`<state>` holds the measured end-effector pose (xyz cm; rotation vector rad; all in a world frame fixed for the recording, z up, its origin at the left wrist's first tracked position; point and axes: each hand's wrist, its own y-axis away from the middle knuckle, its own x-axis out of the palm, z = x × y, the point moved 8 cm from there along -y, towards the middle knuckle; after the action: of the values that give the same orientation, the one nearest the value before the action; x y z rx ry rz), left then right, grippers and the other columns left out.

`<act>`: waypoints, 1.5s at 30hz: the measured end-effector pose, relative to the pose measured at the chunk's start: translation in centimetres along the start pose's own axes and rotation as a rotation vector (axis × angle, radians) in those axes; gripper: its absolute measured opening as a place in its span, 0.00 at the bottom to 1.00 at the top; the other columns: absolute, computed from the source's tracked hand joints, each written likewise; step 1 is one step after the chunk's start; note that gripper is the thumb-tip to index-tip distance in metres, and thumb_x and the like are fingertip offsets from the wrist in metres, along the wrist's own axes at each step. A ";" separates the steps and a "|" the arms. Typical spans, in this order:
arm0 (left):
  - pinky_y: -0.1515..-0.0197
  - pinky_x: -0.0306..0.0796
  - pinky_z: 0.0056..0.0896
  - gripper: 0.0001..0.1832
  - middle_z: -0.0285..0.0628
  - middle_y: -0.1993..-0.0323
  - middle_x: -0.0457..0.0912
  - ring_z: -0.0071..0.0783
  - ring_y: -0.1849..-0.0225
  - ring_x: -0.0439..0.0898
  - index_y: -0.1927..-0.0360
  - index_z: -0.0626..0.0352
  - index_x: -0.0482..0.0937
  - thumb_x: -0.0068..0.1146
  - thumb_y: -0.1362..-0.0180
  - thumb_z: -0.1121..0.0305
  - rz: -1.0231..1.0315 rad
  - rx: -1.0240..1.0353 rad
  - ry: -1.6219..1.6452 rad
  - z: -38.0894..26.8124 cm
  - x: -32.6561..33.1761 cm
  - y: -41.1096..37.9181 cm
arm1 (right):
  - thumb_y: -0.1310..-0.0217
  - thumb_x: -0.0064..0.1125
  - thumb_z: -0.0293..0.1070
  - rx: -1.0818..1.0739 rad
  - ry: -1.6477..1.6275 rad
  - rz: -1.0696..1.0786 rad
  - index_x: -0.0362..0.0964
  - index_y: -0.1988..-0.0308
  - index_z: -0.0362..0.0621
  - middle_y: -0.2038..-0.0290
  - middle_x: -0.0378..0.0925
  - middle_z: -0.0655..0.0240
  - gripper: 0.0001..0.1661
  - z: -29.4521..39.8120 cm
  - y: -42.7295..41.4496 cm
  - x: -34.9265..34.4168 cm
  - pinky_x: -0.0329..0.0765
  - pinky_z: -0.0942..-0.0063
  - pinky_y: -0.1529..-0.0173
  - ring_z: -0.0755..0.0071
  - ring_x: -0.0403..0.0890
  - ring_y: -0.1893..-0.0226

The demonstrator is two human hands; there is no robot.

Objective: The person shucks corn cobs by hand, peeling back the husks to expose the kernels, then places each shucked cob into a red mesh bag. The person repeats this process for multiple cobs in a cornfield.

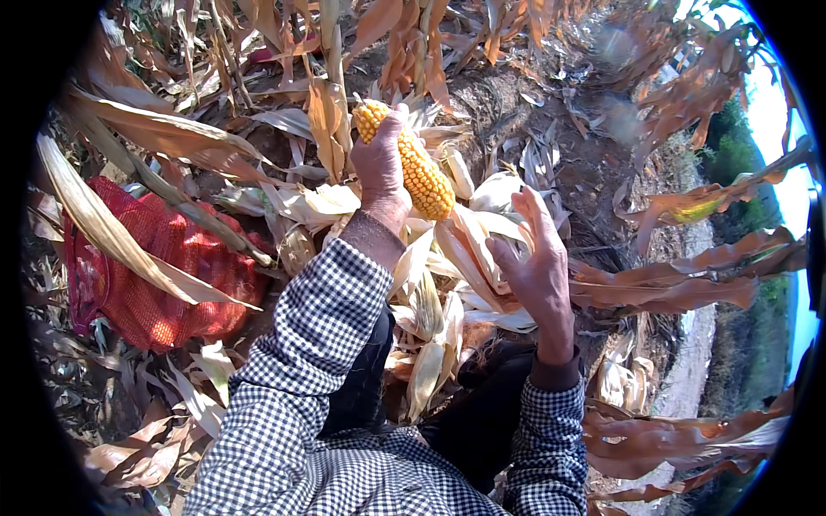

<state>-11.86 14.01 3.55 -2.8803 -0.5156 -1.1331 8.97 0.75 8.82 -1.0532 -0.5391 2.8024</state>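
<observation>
A husked ear of yellow corn (pixel 426 178) is gripped near its upper end by my left hand (pixel 382 174). Its bare kernels show on both sides of my fingers, and the lower end points down to the right. My right hand (pixel 537 258) hovers apart from the ear, fingers spread, holding nothing that I can see. Below and between the hands lies a heap of pale dry corn husks (pixel 426 306). A peeled-back husk (pixel 474 255) sits just left of my right hand.
A red mesh sack (pixel 174 258), filled with what look like ears, lies at the left under a dry leaf (pixel 135 238). Dry corn stalks (pixel 333 64) stand ahead. More brown leaves (pixel 677 284) reach in from the right, before a pale path (pixel 687 348).
</observation>
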 end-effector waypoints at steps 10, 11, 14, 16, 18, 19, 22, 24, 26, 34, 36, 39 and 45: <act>0.62 0.78 0.35 0.21 0.41 0.71 0.79 0.32 0.69 0.81 0.64 0.58 0.74 0.65 0.50 0.52 0.358 -0.145 0.043 0.3 3.8 4.9 | 0.49 0.70 0.30 0.106 -0.571 0.254 0.62 0.40 0.37 0.49 0.75 0.66 0.38 -3.4 -1.4 9.1 0.70 0.72 0.42 0.74 0.75 0.49; 0.61 0.78 0.35 0.21 0.41 0.71 0.78 0.32 0.68 0.81 0.64 0.57 0.73 0.65 0.50 0.52 0.399 -0.182 0.070 0.6 4.0 5.3 | 0.48 0.70 0.28 0.124 -0.699 0.264 0.66 0.42 0.38 0.50 0.76 0.70 0.34 -3.8 -1.1 9.1 0.72 0.74 0.44 0.78 0.76 0.51; 0.61 0.77 0.34 0.21 0.40 0.71 0.78 0.32 0.68 0.80 0.63 0.57 0.74 0.66 0.51 0.52 0.462 -0.333 0.175 1.1 4.4 6.6 | 0.51 0.70 0.26 0.242 -0.772 0.384 0.73 0.53 0.36 0.61 0.79 0.73 0.23 -2.8 -0.3 9.3 0.77 0.78 0.55 0.83 0.78 0.61; 0.61 0.77 0.35 0.21 0.39 0.72 0.77 0.32 0.68 0.80 0.64 0.56 0.73 0.66 0.51 0.52 0.437 -0.306 0.092 1.1 4.6 6.6 | 0.50 0.68 0.27 0.419 -0.669 0.439 0.73 0.55 0.37 0.64 0.79 0.71 0.21 -3.7 0.6 10.0 0.76 0.77 0.58 0.81 0.77 0.64; 0.54 0.76 0.33 0.22 0.42 0.63 0.78 0.32 0.61 0.79 0.56 0.59 0.73 0.65 0.48 0.56 0.430 -0.261 0.003 1.1 4.4 5.3 | 0.50 0.68 0.28 0.353 -0.591 0.369 0.72 0.55 0.37 0.66 0.79 0.71 0.21 -3.4 0.3 9.6 0.76 0.75 0.60 0.78 0.78 0.66; 0.50 0.74 0.33 0.24 0.44 0.59 0.77 0.33 0.57 0.78 0.52 0.61 0.71 0.65 0.47 0.58 0.400 -0.062 -0.152 -0.2 3.8 4.0 | 0.51 0.68 0.28 0.269 -0.575 0.315 0.72 0.55 0.36 0.67 0.79 0.71 0.21 -3.7 0.1 10.0 0.76 0.74 0.60 0.77 0.78 0.67; 0.34 0.59 0.34 0.37 0.53 0.41 0.68 0.38 0.38 0.68 0.35 0.66 0.59 0.62 0.44 0.62 0.401 0.581 -0.811 -5.4 3.1 3.6 | 0.54 0.65 0.31 0.249 -0.313 0.273 0.73 0.57 0.34 0.70 0.80 0.63 0.22 -4.6 -0.2 9.5 0.76 0.71 0.60 0.72 0.80 0.69; 0.33 0.57 0.41 0.37 0.53 0.40 0.69 0.44 0.38 0.68 0.37 0.63 0.66 0.63 0.46 0.55 0.590 1.042 -1.280 -6.9 3.7 7.5 | 0.55 0.63 0.32 0.263 -0.155 0.346 0.73 0.59 0.33 0.71 0.80 0.57 0.20 -4.7 0.2 9.5 0.76 0.69 0.60 0.68 0.81 0.70; 0.37 0.62 0.44 0.35 0.48 0.46 0.76 0.43 0.44 0.74 0.45 0.59 0.76 0.63 0.49 0.44 1.076 1.097 -1.627 -4.3 2.6 9.8 | 0.55 0.61 0.32 0.210 -0.034 0.429 0.74 0.63 0.33 0.71 0.80 0.51 0.18 -4.6 1.3 10.4 0.77 0.65 0.61 0.57 0.83 0.70; 0.61 0.69 0.45 0.45 0.49 0.71 0.81 0.46 0.67 0.79 0.62 0.65 0.79 0.56 0.59 0.25 1.619 -0.497 -1.993 1.8 -4.1 7.6 | 0.60 0.63 0.30 0.256 -0.046 0.891 0.76 0.65 0.35 0.73 0.80 0.58 0.17 -4.1 3.4 13.5 0.77 0.70 0.59 0.69 0.79 0.72; 0.59 0.69 0.42 0.44 0.48 0.70 0.81 0.45 0.65 0.79 0.62 0.66 0.79 0.58 0.58 0.27 1.580 -0.624 -1.911 2.7 -4.9 7.6 | 0.62 0.62 0.34 0.272 -0.266 0.767 0.76 0.68 0.30 0.73 0.80 0.51 0.19 -4.6 4.3 13.8 0.78 0.66 0.60 0.58 0.82 0.70; 0.56 0.71 0.39 0.42 0.48 0.65 0.82 0.42 0.61 0.80 0.58 0.65 0.80 0.60 0.56 0.30 1.587 -0.574 -1.700 3.3 -4.8 8.5 | 0.59 0.62 0.33 0.328 -0.337 0.652 0.76 0.64 0.30 0.68 0.81 0.49 0.20 -6.0 5.8 14.0 0.76 0.66 0.58 0.59 0.81 0.65; 0.49 0.68 0.42 0.40 0.51 0.57 0.79 0.47 0.53 0.77 0.52 0.63 0.77 0.62 0.55 0.35 1.534 -0.364 -1.625 1.3 -3.2 9.7 | 0.55 0.61 0.27 0.413 -0.145 0.400 0.75 0.58 0.33 0.65 0.80 0.47 0.20 -3.1 6.0 10.3 0.76 0.65 0.55 0.54 0.83 0.61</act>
<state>-10.24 4.05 1.58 -2.3061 1.7308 1.3361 3.39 -1.77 -1.85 -0.9570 0.2720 3.1397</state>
